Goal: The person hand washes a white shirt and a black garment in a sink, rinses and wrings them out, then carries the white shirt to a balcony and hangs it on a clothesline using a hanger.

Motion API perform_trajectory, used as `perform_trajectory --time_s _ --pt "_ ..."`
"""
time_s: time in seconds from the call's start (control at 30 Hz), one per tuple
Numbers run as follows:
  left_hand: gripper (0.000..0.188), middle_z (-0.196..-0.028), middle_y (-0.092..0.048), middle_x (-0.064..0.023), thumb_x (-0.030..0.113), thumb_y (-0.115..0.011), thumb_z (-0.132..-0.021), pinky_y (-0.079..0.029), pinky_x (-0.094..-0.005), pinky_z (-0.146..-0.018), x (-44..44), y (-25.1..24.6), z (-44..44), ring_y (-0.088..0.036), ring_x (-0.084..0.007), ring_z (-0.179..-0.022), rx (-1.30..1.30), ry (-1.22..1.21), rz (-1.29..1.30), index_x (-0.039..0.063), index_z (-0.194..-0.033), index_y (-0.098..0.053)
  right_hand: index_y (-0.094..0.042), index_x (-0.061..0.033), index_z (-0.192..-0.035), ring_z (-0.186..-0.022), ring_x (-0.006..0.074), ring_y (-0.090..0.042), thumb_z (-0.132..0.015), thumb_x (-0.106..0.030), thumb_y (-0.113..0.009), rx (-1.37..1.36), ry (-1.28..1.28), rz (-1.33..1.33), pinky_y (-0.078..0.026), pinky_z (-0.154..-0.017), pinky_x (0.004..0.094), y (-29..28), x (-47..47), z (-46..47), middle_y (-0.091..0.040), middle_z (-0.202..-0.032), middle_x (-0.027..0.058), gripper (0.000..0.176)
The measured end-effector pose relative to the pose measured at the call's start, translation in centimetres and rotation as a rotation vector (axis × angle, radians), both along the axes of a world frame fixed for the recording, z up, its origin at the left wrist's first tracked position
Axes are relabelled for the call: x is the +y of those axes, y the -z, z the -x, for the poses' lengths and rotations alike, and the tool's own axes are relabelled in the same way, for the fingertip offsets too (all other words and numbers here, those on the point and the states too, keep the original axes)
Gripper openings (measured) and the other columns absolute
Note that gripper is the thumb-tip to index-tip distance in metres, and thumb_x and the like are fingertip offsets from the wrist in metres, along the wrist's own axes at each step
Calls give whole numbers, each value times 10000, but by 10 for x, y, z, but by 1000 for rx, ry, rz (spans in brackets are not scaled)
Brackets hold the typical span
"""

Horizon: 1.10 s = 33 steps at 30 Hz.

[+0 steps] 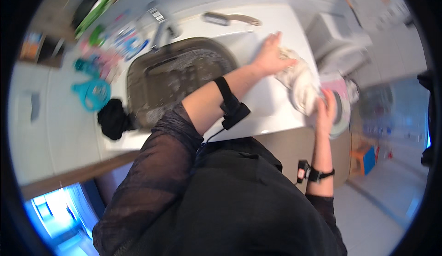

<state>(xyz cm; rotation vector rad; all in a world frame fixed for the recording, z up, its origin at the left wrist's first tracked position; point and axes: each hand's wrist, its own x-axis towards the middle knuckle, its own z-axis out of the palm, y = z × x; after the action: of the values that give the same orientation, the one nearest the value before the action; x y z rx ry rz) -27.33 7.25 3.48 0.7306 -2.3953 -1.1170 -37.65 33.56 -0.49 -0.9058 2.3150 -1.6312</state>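
A bunched off-white cloth [302, 83] lies on the white counter at the right of the sink. My left hand [272, 56] touches its upper left end, fingers spread. At the cloth's lower right end, by the counter's edge, is my right hand [325, 112]; its fingers are blurred, and whether they grip the cloth does not show. Left of the cloth, a grey-brown basin [138, 83] with sudsy water stands under the faucet [160, 26]. A bundle of black cloth [114, 119] rests against the basin's left side.
A scrub brush [231, 18] lies on the counter's back edge. Teal plastic container [92, 95], bottles and packets crowd the left side. A toilet [342, 61] stands beyond the counter at the right, and farther off is a small orange and blue stool [363, 159].
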Motion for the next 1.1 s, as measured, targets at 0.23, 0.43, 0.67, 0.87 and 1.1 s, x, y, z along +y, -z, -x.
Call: perform_trajectory --time_s 0.23,0.43,0.67,0.87,1.1 --pt "724 -1431 -468 -195 204 -772 -793 -383 -400 -1106 3 -45 -230 -456 -330 -1334 132 -181 166 54 -1424 -452 -598 -40 -1245 -1294 224 -469 -912 -41 -584 121 -249 46 -420 -995 352 -52 -24 -36 -450 -1464 105 333" --pt "963 -1480 -348 -192 297 -908 -577 -405 -619 -936 1 -71 -486 -329 -421 -1363 -523 -1070 595 167 -1416 -453 -608 -74 -1196 -1268 271 -497 -837 7 -610 253 -501 -144 -475 -896 356 -73 -85 -97 -462 -1447 123 368" --pt "1122 -1541 -276 -216 318 -931 -535 -399 -650 -1011 -37 -13 -588 -319 -441 -1388 -575 -1336 269 212 -1474 -327 -610 -81 -1171 -1221 326 -527 -777 3 -651 404 -854 -216 -482 -957 402 -78 -157 -214 -456 -1425 145 405" --pt "765 -1202 -604 -179 183 -857 -597 -496 -411 -951 -53 9 -635 -620 -299 -1071 51 -1488 159 53 -1259 -498 -613 -67 -1146 -1201 343 -538 -780 3 -653 418 -1036 -311 -499 -950 410 -77 -174 -267 -434 -1442 149 375" --pt "481 -1128 -626 -67 -7 -728 -771 -482 -339 -939 -28 -58 -668 -608 -193 -1038 844 -1206 -122 37 -1220 -560 -619 -60 -1137 -1138 308 -588 -786 14 -646 375 -1026 -385 -546 -833 369 -72 -169 -276 -440 -1437 140 360"
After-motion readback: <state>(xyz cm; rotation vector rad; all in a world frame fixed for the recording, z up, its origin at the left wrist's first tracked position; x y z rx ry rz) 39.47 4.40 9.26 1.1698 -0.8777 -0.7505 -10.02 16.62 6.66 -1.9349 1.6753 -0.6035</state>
